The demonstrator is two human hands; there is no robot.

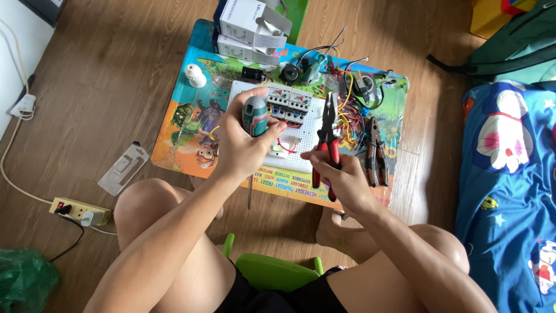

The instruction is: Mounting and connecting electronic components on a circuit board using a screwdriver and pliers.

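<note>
Low table, glossy cartoon print, standing on wood-plank floor. At table centre, white perforated board carrying blocky grey breakers and tangled red and yellow wires. Beyond the board, at the table's far edge, stacked white cardboard boxes. Just right of the board, spare pliers lying flat, dark rubbery grips. Over the board's left part, left hand, fingers wrapped tight around a green-and-grey ribbed screwdriver, handle up, thin steel shaft hanging below the wrist. Over the board's near right corner, right hand, fingers curled round red-handled pliers, black tapered nose pointing up.
</note>
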